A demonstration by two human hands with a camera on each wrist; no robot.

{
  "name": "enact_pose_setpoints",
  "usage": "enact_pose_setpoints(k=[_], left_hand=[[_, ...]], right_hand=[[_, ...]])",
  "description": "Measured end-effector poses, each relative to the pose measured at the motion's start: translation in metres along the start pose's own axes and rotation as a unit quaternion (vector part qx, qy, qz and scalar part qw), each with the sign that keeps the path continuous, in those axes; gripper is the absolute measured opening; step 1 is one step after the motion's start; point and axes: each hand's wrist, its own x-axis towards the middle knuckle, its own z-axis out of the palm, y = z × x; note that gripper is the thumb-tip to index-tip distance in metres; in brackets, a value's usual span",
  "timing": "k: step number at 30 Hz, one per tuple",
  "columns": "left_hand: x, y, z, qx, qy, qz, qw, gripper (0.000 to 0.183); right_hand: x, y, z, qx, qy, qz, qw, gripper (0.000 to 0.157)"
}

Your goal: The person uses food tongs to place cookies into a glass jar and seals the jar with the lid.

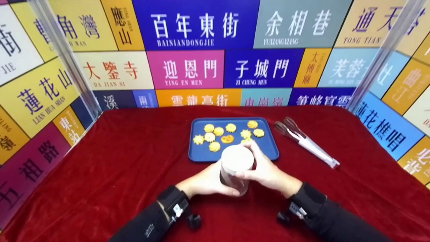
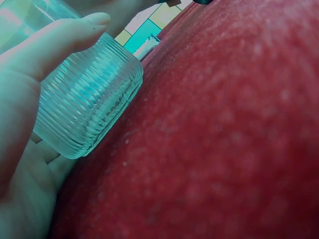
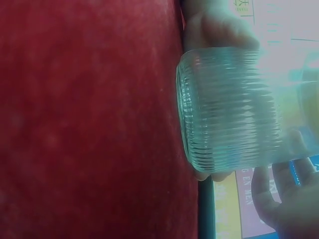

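In the head view a clear glass jar [image 1: 234,181] with a pale round lid [image 1: 237,157] stands between both hands in front of the tray. My left hand [image 1: 208,179] grips the lower body, its thumb across the near side. Higher up, my right hand [image 1: 268,173] holds the jar near the lid, thumb in front and fingers behind. The left wrist view shows the jar's ribbed wall [image 2: 94,94] under the left thumb, its base close to the red cloth. From the right wrist, the ribbed jar [image 3: 229,109] looks see-through, with right-hand fingers [image 3: 286,199] beside its upper part.
Behind the jar lies a blue tray [image 1: 198,155] with several yellow cookies [image 1: 214,146] and a pretzel-shaped one [image 1: 227,138]. Tongs [image 1: 312,148] with brown tips and a whitish handle lie right of the tray. Red cloth [image 1: 134,161] covers the table; sign-patterned walls [image 1: 188,67] surround it.
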Motion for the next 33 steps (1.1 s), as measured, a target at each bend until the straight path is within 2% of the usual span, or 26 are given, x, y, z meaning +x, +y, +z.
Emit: enact_pose_setpoints(k=[7,14,17,24,30,33], left_hand=[[-0.006,-0.008,0.013,-0.031,-0.010,-0.004,0.9995,0.090],[-0.006,-0.007,-0.003,-0.014,-0.004,-0.001,0.9999,0.093],[-0.007,-0.004,-0.007,-0.016,-0.004,-0.005,0.9998,0.092],[-0.001,-0.003,-0.004,-0.017,-0.006,-0.004,0.9998,0.092],[0.002,-0.002,-0.001,-0.027,-0.006,-0.005,0.9996,0.091],[0.000,0.001,0.000,-0.019,0.000,-0.011,0.9998,0.090]], right_hand=[[-0.012,0.009,0.003,-0.010,-0.003,0.022,1.000,0.072],[0.004,0.004,0.006,-0.019,0.005,0.016,1.000,0.076],[0.008,0.002,0.006,-0.020,-0.006,0.014,1.000,0.078],[0.009,-0.002,-0.004,-0.021,-0.019,0.004,1.000,0.076],[0.006,-0.004,-0.006,-0.040,-0.004,0.008,0.999,0.075],[0.004,-0.005,-0.003,-0.030,-0.002,0.010,1.000,0.073]])
